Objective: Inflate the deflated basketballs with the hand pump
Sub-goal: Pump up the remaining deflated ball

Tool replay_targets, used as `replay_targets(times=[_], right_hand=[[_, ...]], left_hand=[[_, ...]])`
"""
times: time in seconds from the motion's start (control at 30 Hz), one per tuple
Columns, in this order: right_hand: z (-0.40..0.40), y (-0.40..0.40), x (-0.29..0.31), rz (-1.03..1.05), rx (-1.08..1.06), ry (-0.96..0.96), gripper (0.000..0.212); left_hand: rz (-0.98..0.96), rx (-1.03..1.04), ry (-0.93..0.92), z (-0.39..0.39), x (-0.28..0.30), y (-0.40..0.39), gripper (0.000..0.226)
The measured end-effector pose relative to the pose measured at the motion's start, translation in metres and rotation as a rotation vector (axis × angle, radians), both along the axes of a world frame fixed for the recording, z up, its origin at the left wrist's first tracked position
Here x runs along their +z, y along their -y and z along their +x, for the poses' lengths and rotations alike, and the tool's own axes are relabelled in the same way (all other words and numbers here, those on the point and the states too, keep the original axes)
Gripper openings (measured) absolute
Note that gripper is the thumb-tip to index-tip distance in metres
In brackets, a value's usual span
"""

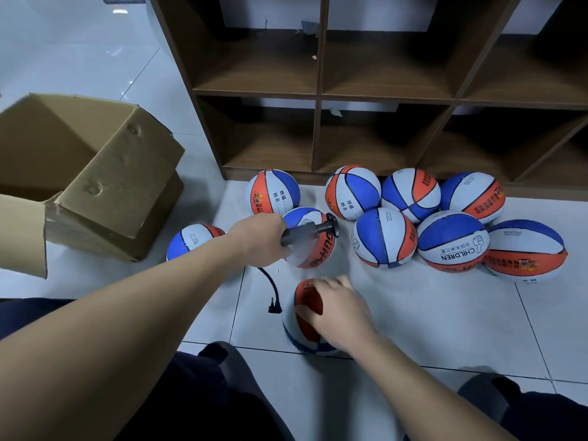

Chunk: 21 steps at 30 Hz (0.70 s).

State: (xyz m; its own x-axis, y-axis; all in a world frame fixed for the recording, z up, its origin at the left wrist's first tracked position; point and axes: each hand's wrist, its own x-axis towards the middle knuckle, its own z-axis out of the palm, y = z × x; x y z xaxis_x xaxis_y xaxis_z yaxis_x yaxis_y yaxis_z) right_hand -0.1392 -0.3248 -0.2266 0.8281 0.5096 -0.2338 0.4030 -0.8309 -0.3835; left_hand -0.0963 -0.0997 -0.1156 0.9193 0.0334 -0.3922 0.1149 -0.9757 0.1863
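- Beyond both hands stands a dark shelf unit (321, 90); an open cardboard box (95, 173) sits outside the left hand.
- Past the hands, round basketballs (385, 237) cluster on the floor, apparently already inflated.
- Under the right hand (337, 310), whose fingers curl over it, lies a flattened ball (307, 313), seemingly next to fill.
- The left hand (254, 240) grips the hand pump (305, 233); its hose (270, 288) dangles with the needle not yet in the ball.

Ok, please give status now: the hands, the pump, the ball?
Left hand grips pump. Right hand holds ball on floor. Hose nozzle hangs free beside ball, not inserted.
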Motion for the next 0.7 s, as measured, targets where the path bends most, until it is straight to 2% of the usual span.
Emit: replay_targets(times=[0.1,0.23,0.4,0.47,0.57,0.63,0.7], right_hand=[[0.008,0.012,0.002,-0.107,-0.051,0.022,0.087],[0.017,0.032,-0.003,-0.174,-0.068,0.022,0.102],[0.027,0.055,-0.015,0.017,-0.132,-0.065,0.089],[0.031,0.061,-0.020,0.088,-0.157,-0.092,0.082],[0.033,0.062,-0.024,0.155,-0.178,-0.114,0.070],[0.034,0.060,-0.024,0.173,-0.158,-0.115,0.064],[0.037,0.059,-0.025,0.166,-0.124,-0.126,0.061]], left_hand=[[0.017,0.020,-0.021,-0.002,-0.004,-0.005,0.024],[0.028,0.055,-0.078,-0.012,-0.016,-0.006,0.018],[-0.020,0.205,-0.299,-0.047,-0.049,-0.012,0.013],[-0.116,0.259,-0.378,-0.057,-0.059,-0.010,0.015],[-0.320,0.311,-0.268,-0.061,-0.068,0.006,0.011],[-0.369,0.289,-0.156,-0.059,-0.073,0.021,0.010],[-0.427,0.268,-0.106,-0.058,-0.080,0.038,0.019]])
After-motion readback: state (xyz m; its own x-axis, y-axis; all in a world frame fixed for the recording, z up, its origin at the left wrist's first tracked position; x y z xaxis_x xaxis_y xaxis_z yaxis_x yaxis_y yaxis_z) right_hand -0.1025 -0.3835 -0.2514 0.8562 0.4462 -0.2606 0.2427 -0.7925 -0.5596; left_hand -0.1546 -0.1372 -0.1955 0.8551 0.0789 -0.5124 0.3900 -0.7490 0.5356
